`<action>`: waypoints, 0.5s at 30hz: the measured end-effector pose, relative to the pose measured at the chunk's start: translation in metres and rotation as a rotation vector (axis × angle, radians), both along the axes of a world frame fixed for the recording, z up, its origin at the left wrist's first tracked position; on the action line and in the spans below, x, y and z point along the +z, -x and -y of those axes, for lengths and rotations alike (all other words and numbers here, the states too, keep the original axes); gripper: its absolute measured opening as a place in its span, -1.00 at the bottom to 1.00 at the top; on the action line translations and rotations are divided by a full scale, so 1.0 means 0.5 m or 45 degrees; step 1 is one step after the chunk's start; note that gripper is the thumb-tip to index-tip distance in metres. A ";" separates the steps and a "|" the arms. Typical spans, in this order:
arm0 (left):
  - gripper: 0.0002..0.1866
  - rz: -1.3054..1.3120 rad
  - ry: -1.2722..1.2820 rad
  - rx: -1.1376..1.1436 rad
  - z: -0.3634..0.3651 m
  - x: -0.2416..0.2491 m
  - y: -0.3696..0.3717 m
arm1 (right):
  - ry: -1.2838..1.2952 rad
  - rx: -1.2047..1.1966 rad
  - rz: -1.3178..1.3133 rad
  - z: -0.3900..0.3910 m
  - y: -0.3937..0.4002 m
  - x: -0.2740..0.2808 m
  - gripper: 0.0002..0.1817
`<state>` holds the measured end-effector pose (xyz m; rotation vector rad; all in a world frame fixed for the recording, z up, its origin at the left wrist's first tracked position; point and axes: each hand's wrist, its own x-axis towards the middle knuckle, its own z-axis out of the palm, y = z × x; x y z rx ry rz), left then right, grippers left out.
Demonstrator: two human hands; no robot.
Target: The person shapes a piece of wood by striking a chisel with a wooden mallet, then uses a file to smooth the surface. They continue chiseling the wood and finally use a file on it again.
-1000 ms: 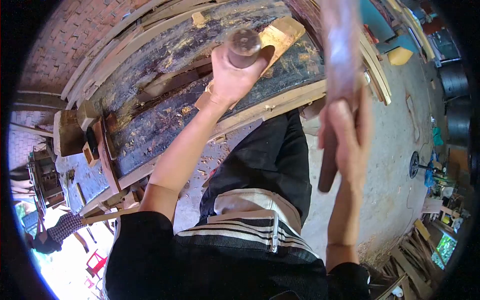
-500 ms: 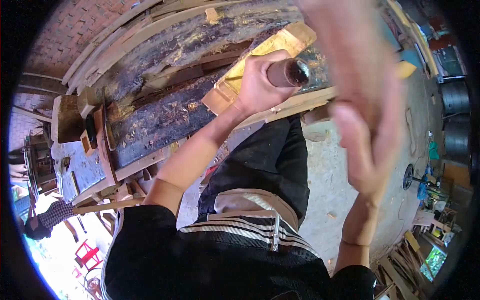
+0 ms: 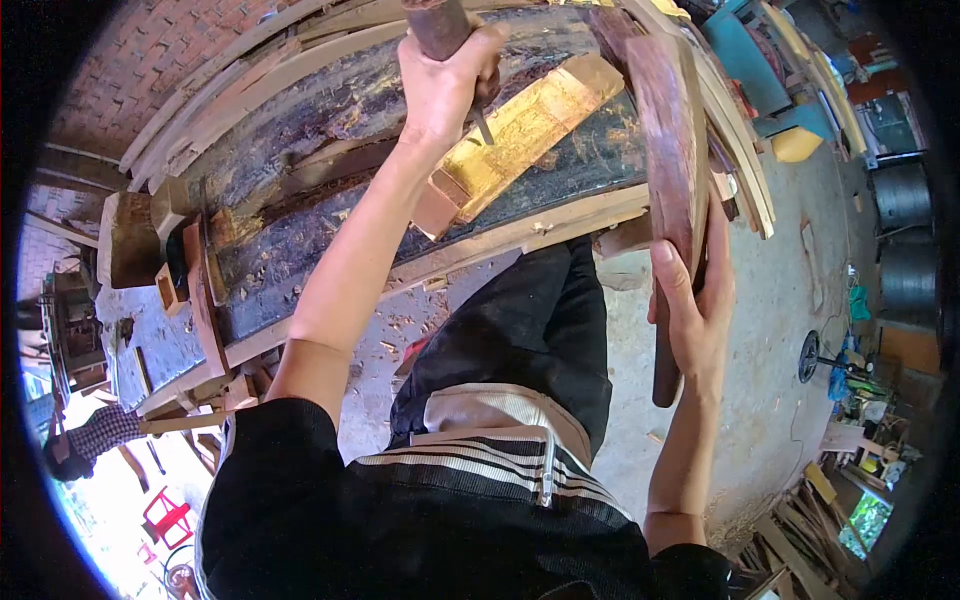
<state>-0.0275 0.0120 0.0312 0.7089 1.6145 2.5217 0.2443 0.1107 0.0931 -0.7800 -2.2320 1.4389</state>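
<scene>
My left hand (image 3: 440, 88) is wrapped round the dark wooden handle of a chisel (image 3: 438, 28). Its narrow metal blade points down at the near side of a yellow wood block (image 3: 545, 108), the tip right at the block's edge. The block lies slantwise on the dark workbench, with a long hollow cut along its top. On the right, my right hand (image 3: 698, 300) grips a long, dark brown wooden mallet (image 3: 672, 150), held upright, its wide end up beside the bench's near edge.
The workbench (image 3: 300, 270) is scarred and strewn with wood chips. At its left end stand wooden blocks (image 3: 135, 240) and a hand plane (image 3: 175, 280). Long boards (image 3: 725, 120) lie on the right. A fan (image 3: 812, 355) and scrap wood (image 3: 810, 550) are farther right on the floor.
My left hand has moved up and left with the chisel, uncovering more of the yellow block. My right hand and mallet, blurred before, have come down and left and now show clearly.
</scene>
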 end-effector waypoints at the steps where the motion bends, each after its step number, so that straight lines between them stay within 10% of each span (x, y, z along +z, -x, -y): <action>1: -0.85 -0.025 -0.019 -0.046 -0.004 -0.004 -0.003 | 0.060 -0.048 -0.007 0.001 -0.003 -0.007 -0.20; 10: -0.78 -0.144 0.254 -0.106 -0.022 -0.027 -0.038 | 0.117 0.022 -0.157 0.004 0.023 -0.011 -0.22; 15: -0.73 -0.333 0.413 -0.235 -0.041 -0.019 -0.071 | -0.464 0.044 -0.440 -0.008 0.094 0.123 -0.40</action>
